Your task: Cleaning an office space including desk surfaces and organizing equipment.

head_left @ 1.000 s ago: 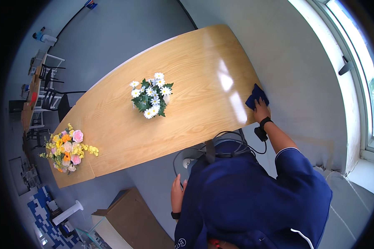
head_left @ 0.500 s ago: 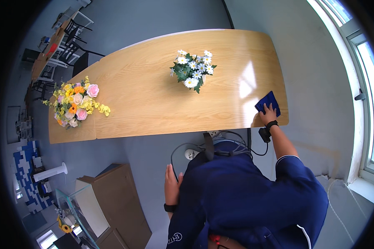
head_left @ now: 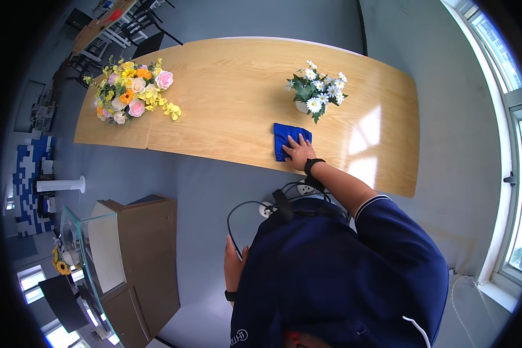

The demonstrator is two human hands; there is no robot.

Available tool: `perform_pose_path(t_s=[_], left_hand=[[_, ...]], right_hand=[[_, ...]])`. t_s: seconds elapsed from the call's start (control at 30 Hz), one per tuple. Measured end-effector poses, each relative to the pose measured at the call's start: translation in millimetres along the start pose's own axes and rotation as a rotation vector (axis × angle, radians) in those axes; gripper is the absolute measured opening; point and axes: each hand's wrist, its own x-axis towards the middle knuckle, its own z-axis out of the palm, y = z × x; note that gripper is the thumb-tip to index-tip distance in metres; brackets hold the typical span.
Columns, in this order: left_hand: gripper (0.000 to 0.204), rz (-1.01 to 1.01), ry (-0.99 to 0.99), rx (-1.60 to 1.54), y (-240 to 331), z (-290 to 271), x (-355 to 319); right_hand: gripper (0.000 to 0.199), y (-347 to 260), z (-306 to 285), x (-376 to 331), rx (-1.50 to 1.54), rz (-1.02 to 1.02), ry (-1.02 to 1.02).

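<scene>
My right hand [head_left: 298,152] lies with its fingers spread on a folded blue cloth [head_left: 281,134], pressing it against the wooden tabletop [head_left: 226,110] close to the near edge. The cloth shows on the far and left sides of the hand. Down by my left side hangs my left hand [head_left: 233,265], fingers straight and holding nothing. A white pot of daisies [head_left: 322,95] stands just beyond and to the right of the cloth. At the table's left end sits an arrangement of pink, orange and yellow flowers [head_left: 130,93].
Dark cables [head_left: 243,204] loop in front of my body below the table edge. A brown cabinet [head_left: 148,249] with a glass case stands at lower left. The wall and a window [head_left: 519,185] are to the right. Black chairs [head_left: 148,43] are beyond the far left.
My right hand has swept the cloth leftward along the near edge, from the table's right end to below the daisies. The view has shifted; my left hand stays at my side.
</scene>
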Motion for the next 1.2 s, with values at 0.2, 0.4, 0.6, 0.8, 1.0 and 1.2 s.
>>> perform_pose_path(t_s=[0.2,0.4,0.6,0.8,1.0,1.2], left_hand=[[0.053,-0.022,-0.035,-0.016,-2.4,16.9,-0.7],[0.050,0.111,-0.072,0.141,62.7,17.1,9.4],[0.044,0.356,-0.145,0.251,97.1,41.9,47.1],[0.042,0.459,-0.179,0.259,137.7,66.8,64.3],[0.043,0.455,-0.156,0.253,131.2,71.1,64.2],[0.043,0.383,-0.095,0.205,99.8,50.7,67.6]], right_hand=[[0.038,25.2,13.7,1.7,-0.031,-0.211,0.001],[0.034,116.0,17.0,-63.5,0.118,-0.053,0.155],[0.036,233.1,29.2,-181.0,0.252,0.540,0.288],[0.038,296.4,66.7,-280.6,0.332,0.881,0.343],[0.045,265.7,52.5,-255.9,0.180,1.082,0.282],[0.051,265.6,50.8,-222.8,0.199,1.179,0.211]])
